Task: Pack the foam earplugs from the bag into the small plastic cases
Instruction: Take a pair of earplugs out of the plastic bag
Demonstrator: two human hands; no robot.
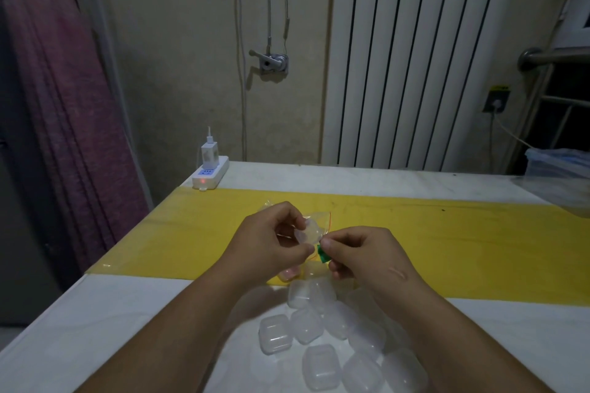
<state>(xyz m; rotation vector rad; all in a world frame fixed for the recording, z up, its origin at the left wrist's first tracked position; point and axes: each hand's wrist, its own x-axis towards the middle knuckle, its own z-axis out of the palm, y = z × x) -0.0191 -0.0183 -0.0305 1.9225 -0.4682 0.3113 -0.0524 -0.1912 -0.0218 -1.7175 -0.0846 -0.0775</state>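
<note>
My left hand [271, 241] holds a small clear plastic case [309, 232] above the yellow strip of the table, its lid apparently raised. My right hand [357, 252] pinches a green foam earplug [323, 254] right beside the case's edge. A clear bag with a red seal line [322, 217] lies on the table behind both hands, mostly hidden. Several closed clear cases [275, 333] lie in a loose heap between my forearms. A case with something pink inside [289, 273] sits under my left hand.
A white power strip with a charger [210, 174] stands at the table's far left corner. A clear plastic box [558, 163] sits at the far right. The yellow cloth [447, 233] crosses the table [111, 322]; a radiator and wall stand behind.
</note>
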